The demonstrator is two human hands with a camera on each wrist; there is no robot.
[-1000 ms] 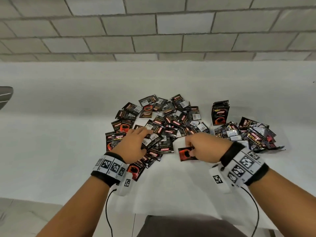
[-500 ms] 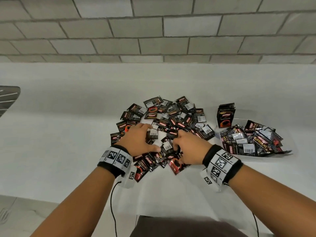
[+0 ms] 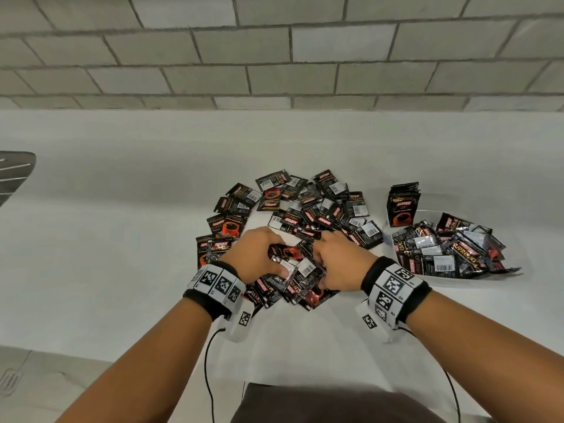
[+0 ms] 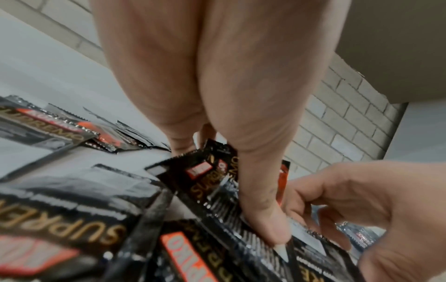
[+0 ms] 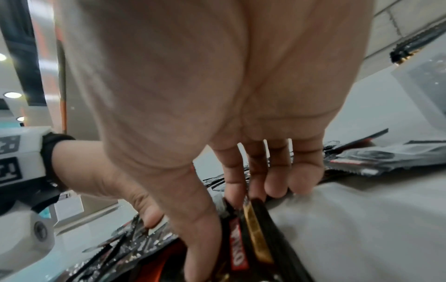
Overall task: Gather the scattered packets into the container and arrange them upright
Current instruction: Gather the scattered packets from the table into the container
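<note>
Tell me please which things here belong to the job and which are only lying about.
Job:
- scattered packets
- clear container with packets lying in it
- upright stack
- left hand, right hand, both gripping packets

Lying about:
- grey slatted object
- wrist cables

White tabletop bearing scattered sachets and a filled container, against a pale brick wall.
A loose heap of small black foil packets with red and gold print lies flat and overlapping on the middle of the surface, some face up, others showing white barcode labels. Well to the right of the heap stands a shallow clear plastic container, resting directly on the top; it holds a jumble of the same packets lying flat, with a small upright stack of packets at its far left corner. A grey slatted object lies at the left edge, only partly in view.
</note>
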